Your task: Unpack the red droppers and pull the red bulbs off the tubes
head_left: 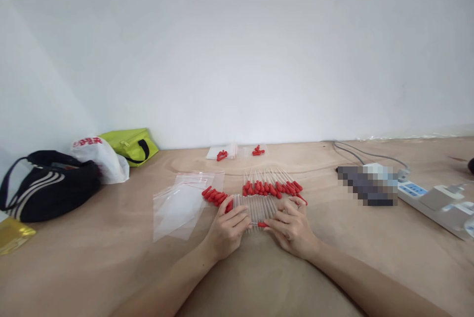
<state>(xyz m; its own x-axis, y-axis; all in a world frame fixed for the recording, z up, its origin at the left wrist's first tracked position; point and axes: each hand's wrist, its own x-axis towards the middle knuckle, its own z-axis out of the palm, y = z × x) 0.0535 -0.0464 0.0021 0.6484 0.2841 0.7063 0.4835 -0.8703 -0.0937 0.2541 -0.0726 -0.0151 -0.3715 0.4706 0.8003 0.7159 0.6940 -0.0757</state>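
Observation:
Several clear glass droppers with red rubber bulbs (272,187) lie in rows on the wooden table (111,267). My left hand (227,228) rests on the near row, fingers curled over the glass stems. My right hand (291,225) lies beside it, fingers bent and pinching a dropper with a red bulb (262,224) between the two hands. Another cluster of red bulbs (215,196) sits just left of my left hand.
Empty clear zip bags (181,203) lie to the left. Two filled bags with red bulbs (225,153) sit by the wall. A black striped bag (48,186), white plastic bag (99,156) and green pouch (129,145) are far left. A power strip (437,201) is right.

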